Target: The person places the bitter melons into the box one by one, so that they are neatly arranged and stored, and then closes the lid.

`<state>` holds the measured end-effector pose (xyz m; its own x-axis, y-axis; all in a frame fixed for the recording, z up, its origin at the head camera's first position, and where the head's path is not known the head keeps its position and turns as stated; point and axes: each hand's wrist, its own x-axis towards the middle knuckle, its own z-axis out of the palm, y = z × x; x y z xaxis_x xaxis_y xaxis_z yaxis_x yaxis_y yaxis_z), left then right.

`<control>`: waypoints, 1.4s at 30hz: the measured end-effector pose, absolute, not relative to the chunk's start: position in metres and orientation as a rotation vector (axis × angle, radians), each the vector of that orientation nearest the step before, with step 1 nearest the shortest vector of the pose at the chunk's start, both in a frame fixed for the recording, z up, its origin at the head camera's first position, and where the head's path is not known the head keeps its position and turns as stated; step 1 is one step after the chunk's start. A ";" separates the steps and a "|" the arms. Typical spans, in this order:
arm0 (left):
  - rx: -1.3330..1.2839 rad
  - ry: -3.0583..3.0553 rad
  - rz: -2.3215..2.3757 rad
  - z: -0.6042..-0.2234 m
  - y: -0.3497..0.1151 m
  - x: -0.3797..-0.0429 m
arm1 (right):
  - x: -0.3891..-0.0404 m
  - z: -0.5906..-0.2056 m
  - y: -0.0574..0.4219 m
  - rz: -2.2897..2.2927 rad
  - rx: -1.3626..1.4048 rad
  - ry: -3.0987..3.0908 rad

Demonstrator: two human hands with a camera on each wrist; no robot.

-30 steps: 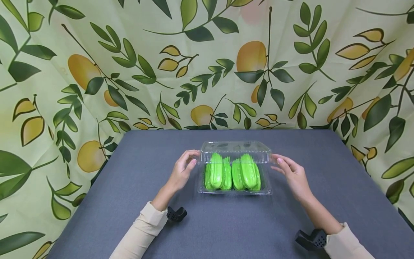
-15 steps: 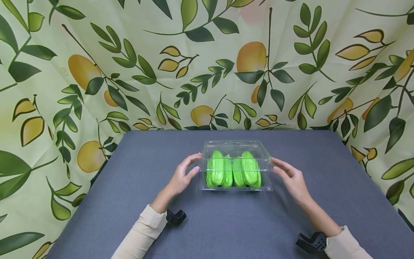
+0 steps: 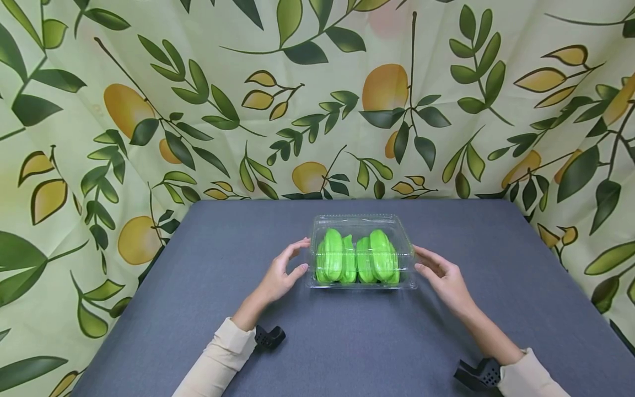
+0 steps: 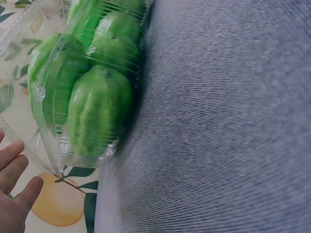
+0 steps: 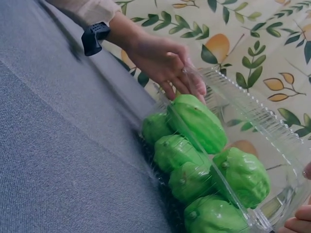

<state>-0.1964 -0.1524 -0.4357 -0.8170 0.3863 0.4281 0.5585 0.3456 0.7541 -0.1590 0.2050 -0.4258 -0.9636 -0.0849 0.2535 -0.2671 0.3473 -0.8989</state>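
A clear plastic clamshell box point(image 3: 362, 285) sits at mid-table, holding several glossy green, ridged vegetables that resemble chayotes point(image 3: 381, 256). Its hinged lid point(image 3: 357, 220) lies low over them; whether the front rims meet I cannot tell. At the box's left side is my left hand point(image 3: 280, 275), fingertips at the lid and thumb held apart from the fingers. My right hand point(image 3: 446, 278) mirrors it on the right, fingers fairly straight at the lid's side. The left wrist view shows the left fingers point(image 4: 13, 167) extended beside the clear wall. Only some right fingers point(image 5: 299, 221) show in the right wrist view.
The table point(image 3: 347, 347) has a grey-blue cloth top. A printed leaf-and-fruit curtain point(image 3: 317, 110) hangs behind it and along both sides. Black wrist devices point(image 3: 270, 337) sit at both cuffs.
The lid has swung down and forward from a raised, tilted position to lie over the vegetables. Both hands have come slightly lower with it, and the box has shifted slightly away.
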 end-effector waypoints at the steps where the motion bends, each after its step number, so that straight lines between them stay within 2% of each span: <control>1: -0.865 -2.432 -1.473 -0.436 -0.152 -0.196 | -0.159 -0.426 0.205 1.662 0.314 -2.460; 31: -0.812 -2.519 -1.515 -0.446 -0.152 -0.189 | -0.155 -0.441 0.206 1.711 0.351 -2.466; 42: -0.739 -2.471 -1.780 -0.448 -0.150 -0.188 | -0.155 -0.449 0.203 1.723 0.375 -2.419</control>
<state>-0.1879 -0.1498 -0.4481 -0.8887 0.3674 0.2743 0.3765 0.2436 0.8938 -0.1551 0.2028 -0.4487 -0.9577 -0.1164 0.2632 -0.2868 0.3099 -0.9065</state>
